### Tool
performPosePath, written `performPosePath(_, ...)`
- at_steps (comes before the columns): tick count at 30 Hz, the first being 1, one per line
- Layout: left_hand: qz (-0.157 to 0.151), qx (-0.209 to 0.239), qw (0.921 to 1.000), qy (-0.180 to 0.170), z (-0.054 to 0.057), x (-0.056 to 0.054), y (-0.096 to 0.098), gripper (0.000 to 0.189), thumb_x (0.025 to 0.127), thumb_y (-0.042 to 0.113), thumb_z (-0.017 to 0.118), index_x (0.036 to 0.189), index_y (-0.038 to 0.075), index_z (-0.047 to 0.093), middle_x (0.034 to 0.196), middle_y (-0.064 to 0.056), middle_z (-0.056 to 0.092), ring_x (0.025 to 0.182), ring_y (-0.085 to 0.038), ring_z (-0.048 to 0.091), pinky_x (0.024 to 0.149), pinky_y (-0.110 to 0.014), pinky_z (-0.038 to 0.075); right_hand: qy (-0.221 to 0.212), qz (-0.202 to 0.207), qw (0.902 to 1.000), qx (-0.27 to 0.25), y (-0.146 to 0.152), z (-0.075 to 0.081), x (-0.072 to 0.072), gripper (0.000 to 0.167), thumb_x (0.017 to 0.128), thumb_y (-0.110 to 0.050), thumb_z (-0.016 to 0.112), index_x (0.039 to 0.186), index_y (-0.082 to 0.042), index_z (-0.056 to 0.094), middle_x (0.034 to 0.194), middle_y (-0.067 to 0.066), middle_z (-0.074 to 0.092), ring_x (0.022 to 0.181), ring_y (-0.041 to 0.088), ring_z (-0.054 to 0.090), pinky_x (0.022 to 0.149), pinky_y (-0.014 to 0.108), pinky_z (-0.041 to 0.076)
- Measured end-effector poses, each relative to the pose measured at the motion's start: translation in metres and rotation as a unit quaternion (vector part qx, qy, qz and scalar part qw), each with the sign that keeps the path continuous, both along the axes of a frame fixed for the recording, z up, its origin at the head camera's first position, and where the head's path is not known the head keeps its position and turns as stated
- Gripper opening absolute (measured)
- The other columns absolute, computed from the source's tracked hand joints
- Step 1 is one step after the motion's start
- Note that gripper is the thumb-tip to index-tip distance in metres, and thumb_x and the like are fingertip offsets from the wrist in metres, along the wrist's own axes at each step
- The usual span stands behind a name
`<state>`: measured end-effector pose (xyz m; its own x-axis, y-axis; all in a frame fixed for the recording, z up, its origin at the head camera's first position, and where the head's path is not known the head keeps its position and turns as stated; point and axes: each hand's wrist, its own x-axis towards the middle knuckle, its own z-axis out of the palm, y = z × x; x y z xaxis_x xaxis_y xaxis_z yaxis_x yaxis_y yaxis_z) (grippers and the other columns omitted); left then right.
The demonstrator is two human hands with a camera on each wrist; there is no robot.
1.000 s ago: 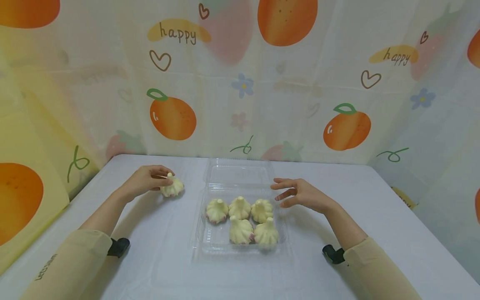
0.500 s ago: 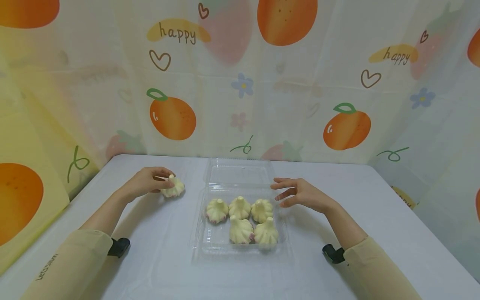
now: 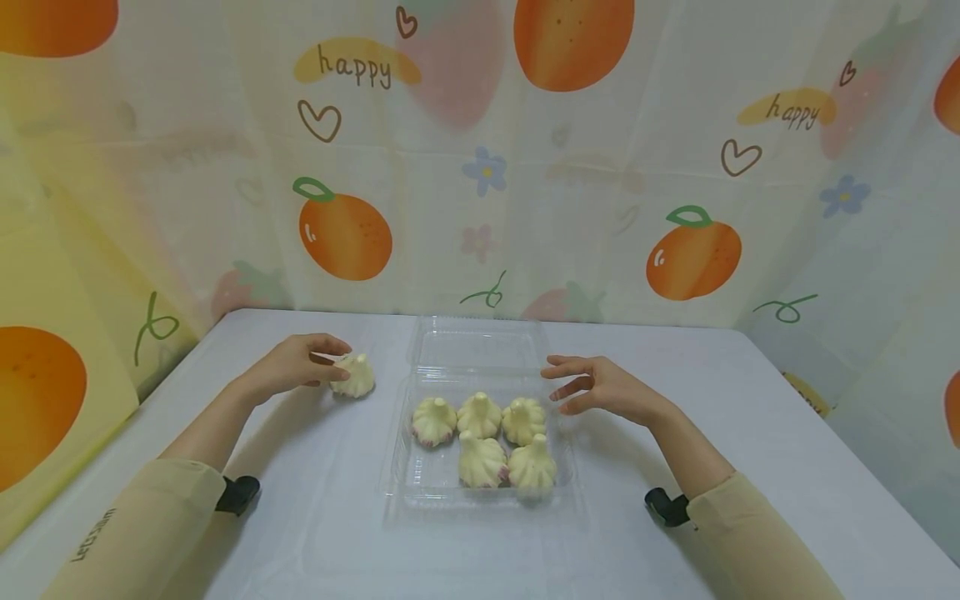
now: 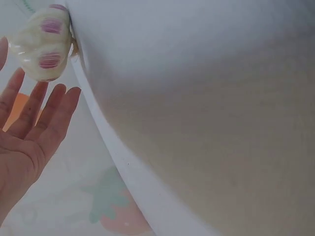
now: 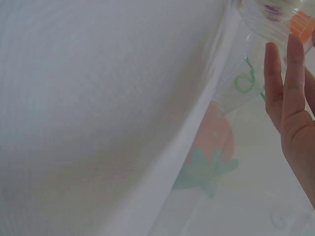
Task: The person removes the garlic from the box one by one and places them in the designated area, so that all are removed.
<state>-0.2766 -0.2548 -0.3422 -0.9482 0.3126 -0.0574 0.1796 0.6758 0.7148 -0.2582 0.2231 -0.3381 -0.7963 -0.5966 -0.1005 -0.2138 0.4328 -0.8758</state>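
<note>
My left hand (image 3: 296, 364) is staying open in shape, its fingers spread and only lightly bent, and a pale garlic bulb (image 3: 358, 379) is sitting just at the fingertips. I am not pinching this bulb; whether a fingertip is touching it, I cannot tell. The bulb is standing on the white table (image 3: 315, 533), to the left of the clear plastic box (image 3: 431, 475), and its stem is pointing up. In the left wrist view, purple patches are showing on its side.

My right hand (image 3: 611, 389) is hovering at the right edge of the box, with the fingers spread and the palm holding nothing. If it is touching the plastic, I cannot tell.

Inside the box, five more bulbs (image 3: 480, 415) are standing: three are making the far row, and two are making the near row, at the middle and the right. The lid (image 3: 480, 343) is lying folded back on the far side. Behind the table, a curtain (image 3: 585, 167) is hanging, and it is showing printed oranges and hearts. I am wearing beige sleeves (image 3: 142, 517).
</note>
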Motion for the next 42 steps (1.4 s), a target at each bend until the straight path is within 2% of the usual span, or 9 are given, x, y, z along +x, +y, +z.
performPosePath(7, 0.024, -0.014, 0.9987, 0.044, 0.011, 0.005, -0.002, 0.062, 0.089, 0.043, 0.070, 0.138, 0.010, 0.053, 0.145, -0.018, 0.054, 0.136, -0.041, 0.048, 0.107, -0.059, 0.044, 0.002, 0.000, 1.0000, 0.004, -0.001, 0.000, -0.001, 0.059, 0.089, -0.006, 0.065, 0.144, 0.002, 0.047, 0.164, 0.019, 0.021, 0.126, 0.043, 0.058, 0.093, 0.035, 0.058)
performPosePath(11, 0.049, 0.020, 0.9967, 0.062, 0.019, 0.009, 0.002, 0.062, 0.089, 0.045, 0.071, 0.139, 0.015, 0.051, 0.149, -0.014, 0.050, 0.141, -0.040, 0.042, 0.109, -0.061, 0.040, 0.001, -0.002, 1.0000, 0.006, -0.001, 0.001, 0.000, 0.059, 0.089, -0.006, 0.066, 0.144, 0.002, 0.046, 0.164, 0.019, 0.021, 0.126, 0.042, 0.058, 0.093, 0.035, 0.058)
performPosePath(14, 0.052, 0.050, 0.9947, 0.074, 0.025, 0.012, 0.010, 0.064, 0.088, 0.043, 0.072, 0.141, 0.015, 0.050, 0.150, -0.015, 0.048, 0.143, -0.041, 0.040, 0.111, -0.059, 0.040, -0.001, -0.002, 1.0000, 0.006, -0.002, 0.001, 0.000, 0.060, 0.089, -0.006, 0.066, 0.144, 0.002, 0.046, 0.164, 0.019, 0.021, 0.127, 0.043, 0.058, 0.093, 0.035, 0.058)
performPosePath(17, 0.041, 0.074, 0.9928, 0.085, 0.030, 0.015, 0.020, 0.063, 0.089, 0.039, 0.073, 0.141, 0.013, 0.050, 0.148, -0.016, 0.049, 0.141, -0.041, 0.042, 0.113, -0.056, 0.040, -0.001, -0.001, 1.0000, 0.008, -0.001, 0.001, 0.000, 0.060, 0.089, -0.006, 0.065, 0.144, 0.002, 0.046, 0.164, 0.020, 0.020, 0.127, 0.043, 0.057, 0.094, 0.036, 0.058)
performPosePath(22, 0.028, 0.110, 0.9889, 0.095, 0.037, 0.020, 0.036, 0.056, 0.089, 0.033, 0.073, 0.138, 0.013, 0.053, 0.145, -0.011, 0.053, 0.138, -0.032, 0.047, 0.115, -0.049, 0.040, -0.001, -0.004, 1.0000, 0.009, 0.000, 0.001, 0.000, 0.060, 0.089, -0.006, 0.066, 0.145, 0.002, 0.046, 0.164, 0.019, 0.021, 0.127, 0.043, 0.058, 0.096, 0.038, 0.057)
performPosePath(30, 0.013, 0.147, 0.9834, 0.106, 0.043, 0.029, 0.061, 0.050, 0.089, 0.029, 0.074, 0.133, 0.014, 0.057, 0.138, -0.007, 0.058, 0.131, -0.025, 0.053, 0.112, -0.042, 0.045, -0.005, 0.001, 1.0000, 0.001, 0.001, 0.000, -0.001, 0.063, 0.088, -0.008, 0.068, 0.145, 0.003, 0.045, 0.164, 0.020, 0.020, 0.127, 0.045, 0.056, 0.093, 0.036, 0.058)
performPosePath(42, -0.076, 0.165, 0.9793, 0.090, 0.044, 0.052, 0.109, 0.048, 0.085, 0.022, 0.078, 0.129, 0.015, 0.060, 0.136, -0.007, 0.061, 0.130, -0.028, 0.056, 0.108, -0.041, 0.049, -0.005, 0.003, 1.0000, 0.000, 0.000, 0.001, -0.001, 0.063, 0.088, -0.009, 0.068, 0.145, 0.003, 0.045, 0.164, 0.020, 0.019, 0.128, 0.045, 0.056, 0.094, 0.037, 0.058)
